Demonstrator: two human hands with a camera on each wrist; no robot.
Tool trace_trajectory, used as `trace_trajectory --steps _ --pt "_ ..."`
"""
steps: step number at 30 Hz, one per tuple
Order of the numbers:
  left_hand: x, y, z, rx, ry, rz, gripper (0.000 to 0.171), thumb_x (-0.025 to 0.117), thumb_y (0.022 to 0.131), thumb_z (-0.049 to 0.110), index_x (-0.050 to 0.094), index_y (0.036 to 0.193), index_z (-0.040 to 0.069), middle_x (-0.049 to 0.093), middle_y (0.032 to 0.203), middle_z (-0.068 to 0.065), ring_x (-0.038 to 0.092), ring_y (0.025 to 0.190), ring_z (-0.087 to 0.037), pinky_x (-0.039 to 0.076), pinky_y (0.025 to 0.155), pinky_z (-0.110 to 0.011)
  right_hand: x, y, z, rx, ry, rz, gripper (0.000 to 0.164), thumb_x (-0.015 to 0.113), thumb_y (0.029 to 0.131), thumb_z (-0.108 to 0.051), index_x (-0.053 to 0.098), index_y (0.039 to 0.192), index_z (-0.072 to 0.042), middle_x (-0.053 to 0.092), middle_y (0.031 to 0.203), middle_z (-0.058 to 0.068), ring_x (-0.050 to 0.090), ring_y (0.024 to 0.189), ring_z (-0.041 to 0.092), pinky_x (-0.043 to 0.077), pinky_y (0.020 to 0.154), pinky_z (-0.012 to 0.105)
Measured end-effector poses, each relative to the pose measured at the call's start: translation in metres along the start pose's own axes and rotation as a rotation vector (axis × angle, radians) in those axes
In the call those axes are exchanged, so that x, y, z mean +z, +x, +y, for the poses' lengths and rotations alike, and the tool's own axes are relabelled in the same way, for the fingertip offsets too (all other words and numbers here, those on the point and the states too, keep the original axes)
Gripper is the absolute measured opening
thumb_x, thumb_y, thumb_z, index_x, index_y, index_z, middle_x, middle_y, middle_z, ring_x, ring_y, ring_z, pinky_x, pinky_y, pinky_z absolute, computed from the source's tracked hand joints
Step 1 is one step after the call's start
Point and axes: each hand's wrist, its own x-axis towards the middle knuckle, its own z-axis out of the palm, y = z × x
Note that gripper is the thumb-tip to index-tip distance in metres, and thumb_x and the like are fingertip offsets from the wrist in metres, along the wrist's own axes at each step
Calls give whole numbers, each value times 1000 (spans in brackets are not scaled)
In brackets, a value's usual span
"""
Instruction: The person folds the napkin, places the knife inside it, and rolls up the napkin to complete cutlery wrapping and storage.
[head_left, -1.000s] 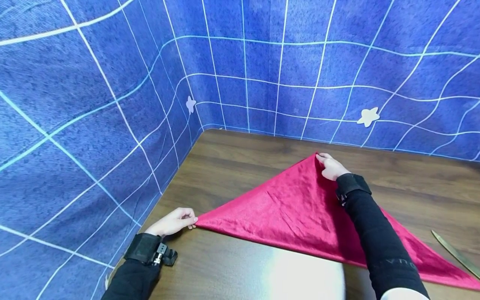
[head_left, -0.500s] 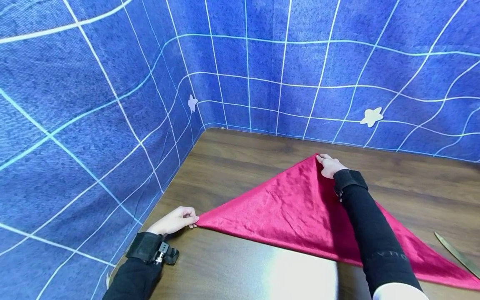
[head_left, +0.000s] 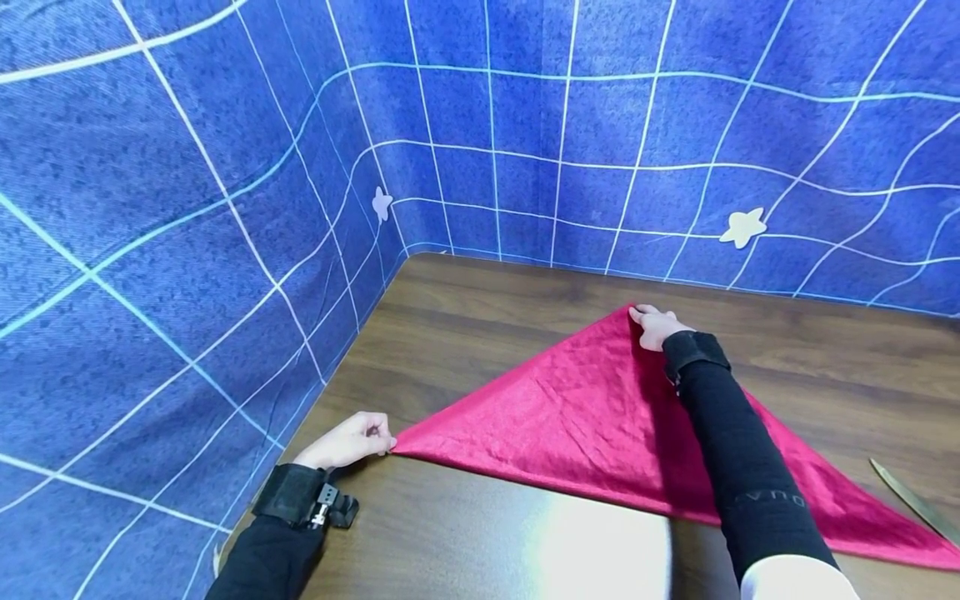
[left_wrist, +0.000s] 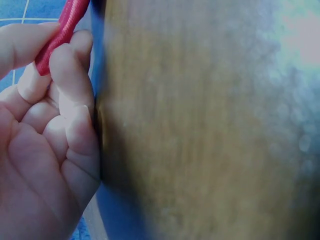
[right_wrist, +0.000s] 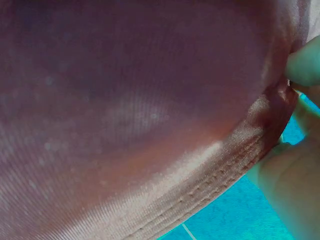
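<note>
A shiny red cloth point(head_left: 547, 417) lies spread as a large triangle on the wooden table. Its left corner is pinched by my left hand point(head_left: 348, 440), low over the table near the left edge. In the left wrist view the red corner point(left_wrist: 62, 37) sits between thumb and forefinger, with the other fingers curled. At the far tip of the triangle, my right hand point(head_left: 656, 327) pinches the cloth. The right wrist view shows the cloth's stitched hem point(right_wrist: 200, 195) running up to the thumb and fingers. My right forearm hides part of the cloth.
A thin curved brass-coloured strip point(head_left: 907, 496) lies at the right, beside the cloth's right corner. Blue grid-patterned curtains point(head_left: 600, 142) stand along the table's back and left sides, with star shapes on them. Bright glare covers the front of the wooden table point(head_left: 450, 533).
My right hand and forearm have shifted slightly left, still pinching the tip. My left hand keeps its pinch on the left corner. The head view moves slightly.
</note>
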Motion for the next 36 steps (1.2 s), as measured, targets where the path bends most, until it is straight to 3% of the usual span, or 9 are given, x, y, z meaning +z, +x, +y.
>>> trace_trajectory --steps 4,10,11,14,19,22,29,32,36 --pt "2 -5 7 -5 -16 5 13 56 77 -2 49 68 1 43 58 8 38 51 -2 32 45 -21 10 8 9 -20 -32 39 66 50 71 -2 29 133 6 26 133 27 29 103 57 28 89 51" --pt "2 -7 9 -16 -12 2 11 58 74 -1 50 67 -2 44 58 6 39 52 -4 32 47 -20 15 3 0 102 -96 73 64 52 77 -9 30 137 -8 27 130 25 25 109 51 33 75 61" --pt "2 -6 10 -13 -5 2 11 58 73 -2 50 66 -1 45 58 5 40 53 -4 33 48 -20 11 -2 -9 146 -99 63 61 52 78 -7 31 136 -8 26 130 27 24 112 51 31 76 64" --pt "2 -5 12 -6 14 -5 11 56 72 -6 50 63 -1 48 60 3 42 55 -4 35 51 -19 9 -14 -21 172 -135 127 54 46 81 -5 34 133 -7 26 125 31 25 111 50 28 76 64" --pt "3 -2 17 4 27 -21 9 52 68 -13 49 63 -7 51 62 -3 46 59 -7 37 56 -19 5 -30 -42 175 -213 283 37 38 86 -3 47 122 -2 36 115 29 33 106 44 28 79 57" --pt "6 -2 19 -14 46 -22 9 52 68 -13 49 62 -8 51 61 -4 47 59 -8 38 57 -19 4 -37 -50 147 -258 319 31 39 85 -1 52 113 5 43 106 24 39 101 40 31 78 54" --pt "12 -4 17 -63 50 -40 10 55 69 -8 49 62 -4 47 59 4 45 57 -6 36 55 -18 8 -44 -44 94 -277 217 33 40 85 0 50 116 6 45 109 21 42 102 38 36 75 51" --pt "11 -7 19 -64 78 -76 11 56 68 -5 49 60 -3 44 55 5 40 51 -4 32 49 -18 10 -43 -41 81 -260 184 38 38 84 1 46 121 4 43 116 22 38 108 39 35 78 54" --pt "7 -12 28 -93 144 -131 14 59 69 0 49 59 -1 46 52 3 38 47 -5 27 45 -18 11 -38 -40 51 -286 164 44 47 80 -4 44 123 4 44 120 22 39 109 39 38 74 56"
